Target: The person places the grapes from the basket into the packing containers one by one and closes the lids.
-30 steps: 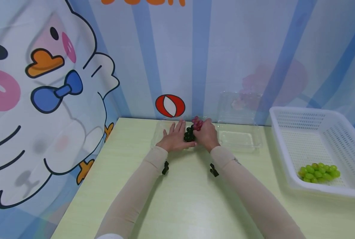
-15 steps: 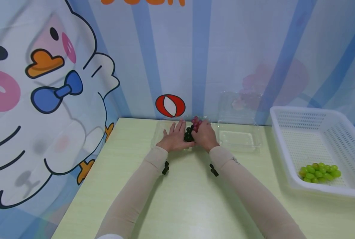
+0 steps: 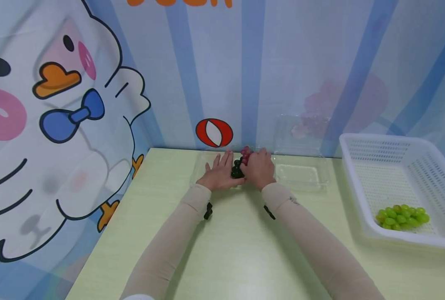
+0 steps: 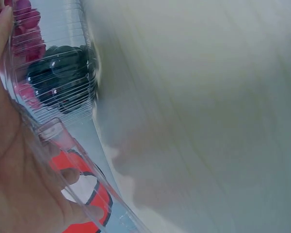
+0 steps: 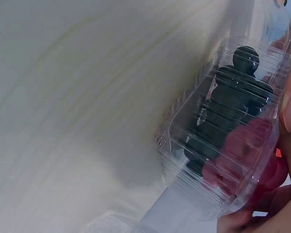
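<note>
Pale yellow, faintly grained table [image 3: 226,250]: spreading from the near side to just behind a clear, ribbed plastic clamshell box [image 5: 182,128].
Long pale beige sleeves [image 3: 316,241]: reaching forward toward the clamshell box from its near side, with small black fittings [image 3: 207,211] at the wrists.
White perforated plastic basket [image 3: 387,179]: standing well to the right of the clamshell box and extending nearer.
Round green grapes [image 3: 403,217]: lying bunched in the basket's near left corner, well right of the clamshell box.
Left hand [image 3: 217,177]: laid across the left part of the clamshell box, with straight, spread fingers, seen partly through clear plastic in the left wrist view; touching without gripping.
Right hand [image 3: 259,168]: bent over the right end of the clamshell box, with curled fingers gripping a bunch of glossy red grapes [image 3: 246,154].
Red grapes' place: partly inside the clamshell box, partly sticking out past its rim, touching a bunch of shiny black grapes [image 3: 237,168].
Black grapes' place: inside the clamshell box, between both hands.
Second clear plastic container [image 3: 301,173]: just right of the clamshell box, with raised lid.
Blue-and-white striped backdrop [image 3: 215,83]: hanging behind the clamshell box, printed with a red-and-white ball [image 3: 215,132] just behind and a white cartoon duck [image 3: 76,158] to the left.
</note>
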### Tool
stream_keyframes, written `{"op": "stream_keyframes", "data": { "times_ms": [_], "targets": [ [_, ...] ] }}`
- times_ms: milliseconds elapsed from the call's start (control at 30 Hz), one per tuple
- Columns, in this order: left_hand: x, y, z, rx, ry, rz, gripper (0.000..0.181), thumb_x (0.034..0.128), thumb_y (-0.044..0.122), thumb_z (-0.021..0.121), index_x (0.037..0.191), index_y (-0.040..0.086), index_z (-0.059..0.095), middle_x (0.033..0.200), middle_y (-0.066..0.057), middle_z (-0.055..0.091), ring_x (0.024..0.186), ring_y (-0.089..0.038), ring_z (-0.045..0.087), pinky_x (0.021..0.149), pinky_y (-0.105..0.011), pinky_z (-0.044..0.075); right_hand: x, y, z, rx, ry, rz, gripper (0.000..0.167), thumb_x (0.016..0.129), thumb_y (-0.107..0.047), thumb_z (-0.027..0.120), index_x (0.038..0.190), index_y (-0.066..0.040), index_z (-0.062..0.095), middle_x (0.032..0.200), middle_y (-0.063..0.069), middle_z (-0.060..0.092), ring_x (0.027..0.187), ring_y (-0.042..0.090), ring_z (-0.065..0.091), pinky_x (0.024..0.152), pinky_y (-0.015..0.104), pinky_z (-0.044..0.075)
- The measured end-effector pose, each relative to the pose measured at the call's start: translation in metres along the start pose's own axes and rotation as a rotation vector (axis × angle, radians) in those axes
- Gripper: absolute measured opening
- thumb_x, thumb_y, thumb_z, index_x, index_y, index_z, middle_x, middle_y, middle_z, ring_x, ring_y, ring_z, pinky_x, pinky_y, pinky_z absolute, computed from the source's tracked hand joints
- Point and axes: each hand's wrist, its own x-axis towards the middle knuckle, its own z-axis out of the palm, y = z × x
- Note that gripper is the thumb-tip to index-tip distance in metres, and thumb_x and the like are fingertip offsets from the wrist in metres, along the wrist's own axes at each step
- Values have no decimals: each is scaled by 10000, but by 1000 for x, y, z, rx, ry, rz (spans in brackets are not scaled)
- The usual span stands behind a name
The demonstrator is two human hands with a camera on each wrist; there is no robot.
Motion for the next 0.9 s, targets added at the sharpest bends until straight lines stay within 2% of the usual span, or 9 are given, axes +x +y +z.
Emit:
{"op": "stream_keyframes", "data": {
  "times_ms": [133,333,633,800,900],
  "targets": [
    [0,0,1,-14,7,0,1193,826,852,499,1647,162,-23,1718,-15,-97,1569,-383,-4,1145,-759,112,1,1,-3,61,-30,23,371,946,-364,676,861,-3,695,1012,189,560,802,323,641,754,483,605],
    [1,0,1,-17,-10,0,1184,833,852,482,1644,169,-44,1717,-15,-105,1569,-381,-25,1150,-754,97,2,4,-1,77,-4,25,371,953,-360,648,881,3,668,987,193,586,813,335,651,745,482,602],
    [0,1,0,-14,15,17,1202,820,873,468,1646,137,-2,1721,-39,-68,1566,-402,9,1143,-760,114,4,4,-1,93,68,74,478,943,-355,670,1093,87,568,990,223,598,827,367,679,764,475,603],
    [2,0,3,0,14,4,1192,827,870,467,1645,153,-22,1720,-16,-83,1568,-387,-2,1149,-755,105,5,4,-2,50,66,45,465,946,-325,689,1148,35,473,920,219,628,790,386,694,702,492,592],
    [2,0,3,6,10,-5,1181,836,860,469,1644,156,-28,1720,-11,-81,1570,-379,-9,1152,-752,102,4,2,-3,-16,52,3,508,959,-326,685,1221,48,462,922,222,649,777,376,703,674,488,595]
  ]
}}
